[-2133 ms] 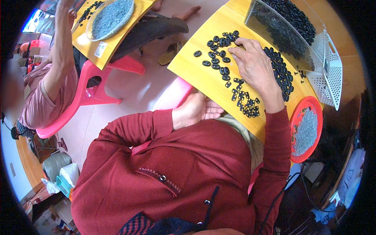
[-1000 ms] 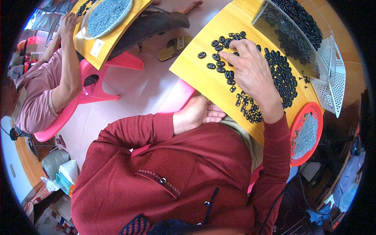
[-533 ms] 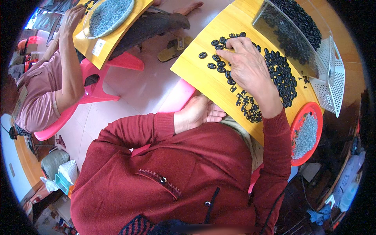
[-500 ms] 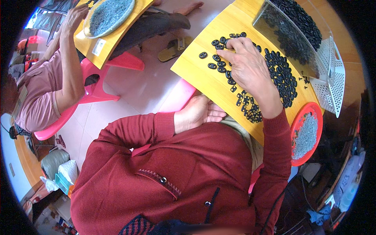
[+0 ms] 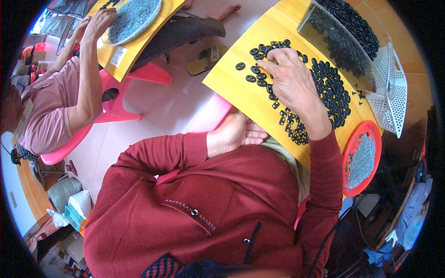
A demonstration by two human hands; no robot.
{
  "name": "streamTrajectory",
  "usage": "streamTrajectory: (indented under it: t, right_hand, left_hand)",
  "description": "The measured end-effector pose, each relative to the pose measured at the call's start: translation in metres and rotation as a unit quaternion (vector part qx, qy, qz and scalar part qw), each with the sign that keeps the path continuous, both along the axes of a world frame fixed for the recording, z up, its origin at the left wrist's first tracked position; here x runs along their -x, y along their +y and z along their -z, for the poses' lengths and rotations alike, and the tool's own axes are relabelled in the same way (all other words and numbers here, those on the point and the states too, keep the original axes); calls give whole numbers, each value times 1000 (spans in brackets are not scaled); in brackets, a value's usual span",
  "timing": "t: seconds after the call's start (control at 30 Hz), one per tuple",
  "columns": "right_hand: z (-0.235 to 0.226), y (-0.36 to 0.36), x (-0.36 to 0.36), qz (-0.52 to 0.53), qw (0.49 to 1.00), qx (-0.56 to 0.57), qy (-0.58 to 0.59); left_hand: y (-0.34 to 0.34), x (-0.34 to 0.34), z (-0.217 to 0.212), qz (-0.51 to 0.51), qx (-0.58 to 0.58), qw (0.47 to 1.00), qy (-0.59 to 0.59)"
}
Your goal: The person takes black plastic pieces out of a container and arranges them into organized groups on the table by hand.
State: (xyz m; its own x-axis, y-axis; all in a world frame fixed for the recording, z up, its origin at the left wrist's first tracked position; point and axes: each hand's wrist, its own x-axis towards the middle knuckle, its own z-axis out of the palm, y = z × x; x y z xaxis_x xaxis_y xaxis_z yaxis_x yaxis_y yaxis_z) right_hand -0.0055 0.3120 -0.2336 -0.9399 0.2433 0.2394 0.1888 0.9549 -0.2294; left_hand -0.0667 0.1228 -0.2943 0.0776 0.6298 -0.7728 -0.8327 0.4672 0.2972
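Many small black oval pieces with two holes [image 5: 331, 90] lie spread on the yellow tabletop [image 5: 232, 83]. My right hand [image 5: 292, 78] reaches over them, palm down, its fingers apart and a fingertip at the pieces on the far left of the spread. Nothing shows in its grip, though its underside is hidden. My left hand [image 5: 235, 134] rests palm up in my lap beside the table's near edge, fingers stretched out and nothing on the palm. Close to my right forearm is a red round tray [image 5: 381, 139] of small silvery metal pieces [image 5: 361, 160].
A clear bin [image 5: 340, 51] heaped with black pieces stands at the far right, by a white perforated basket [image 5: 394, 92]. At the left, a co-worker sits on a pink chair [image 5: 118, 104] at another yellow table [image 5: 153, 34] with a round tray of silvery pieces [image 5: 134, 21].
My right hand has shifted very slightly toward me over the black pieces. My left hand stays put. The co-worker's hand has moved right, to the edge of their tray.
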Motion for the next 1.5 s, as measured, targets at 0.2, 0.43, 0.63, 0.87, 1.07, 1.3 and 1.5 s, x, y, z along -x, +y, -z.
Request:
streamTrajectory:
  t: [0.2,0.43,0.63,0.87,1.07,1.3,1.5]
  right_hand:
    - [1,-1,-7,6,1000,-17,23]
    - [1,-4,-6,-4,1000,-1,20]
    - [-1,-8,0,-2,1000,-10,4]
    - [4,-8,9,-10,999,-50,-4]
    - [2,-18,12,-27,997,-72,21]
    - [-1,-19,5,-31,997,-67,19]
    - [-5,-8,-10,-9,999,-53,0]
  left_hand:
    - [0,-1,1,-2,1,1000,-2]
    - [0,0,1,-2,2,1000,-1]
    - [0,-1,0,-4,7,1000,-1]
    - [0,-1,0,5,-4,1000,2]
    - [1,-2,0,0,6,1000,4]
    - [1,-1,-1,-4,3,1000,-1]
    - [-1,-1,2,-4,-8,1000,-2]
